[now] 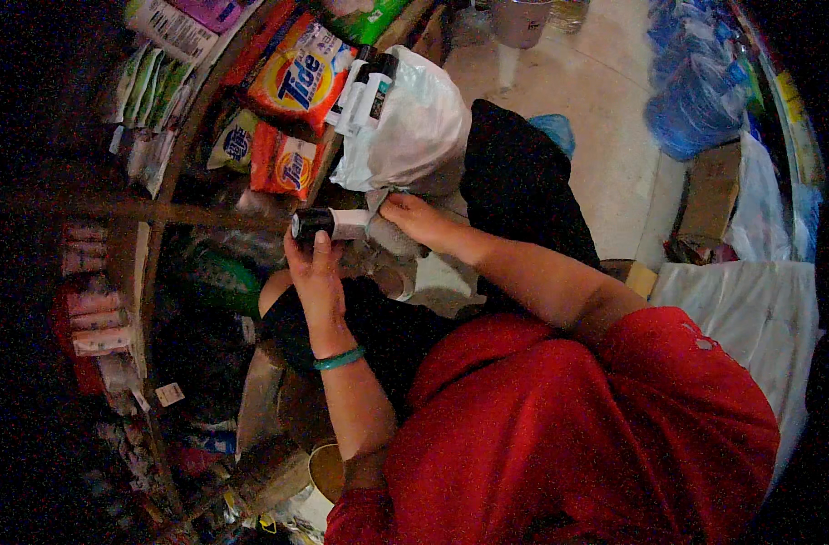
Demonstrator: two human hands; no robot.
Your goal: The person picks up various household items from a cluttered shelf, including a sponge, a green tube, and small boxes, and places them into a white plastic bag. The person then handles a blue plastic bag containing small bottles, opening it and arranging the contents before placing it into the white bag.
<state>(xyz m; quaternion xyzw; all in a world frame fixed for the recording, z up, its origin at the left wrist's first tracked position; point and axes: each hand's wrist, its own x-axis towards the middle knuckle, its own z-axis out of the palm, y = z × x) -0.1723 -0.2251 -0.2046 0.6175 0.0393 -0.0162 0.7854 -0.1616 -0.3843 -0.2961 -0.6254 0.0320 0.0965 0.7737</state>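
A white bottle with a black cap (326, 223) lies sideways in my left hand (317, 266), its cap toward the shelves. My right hand (408, 214) pinches a greyish cloth (392, 231) against the bottle's other end. Just beyond the hands, a white plastic bag (414, 129) bulges between the shelf and my leg. Several similar white bottles with black caps (367, 99) lie side by side along the bag's left edge. A green bangle (339, 359) circles my left wrist.
Tide detergent packs (299, 75) and a smaller orange pack (288, 163) sit on the low shelf at left. More packets (152, 88) line the upper shelf. Blue plastic-wrapped goods (700, 102) and a cardboard box (711, 191) stand at right; a bucket (520, 20) is farther off.
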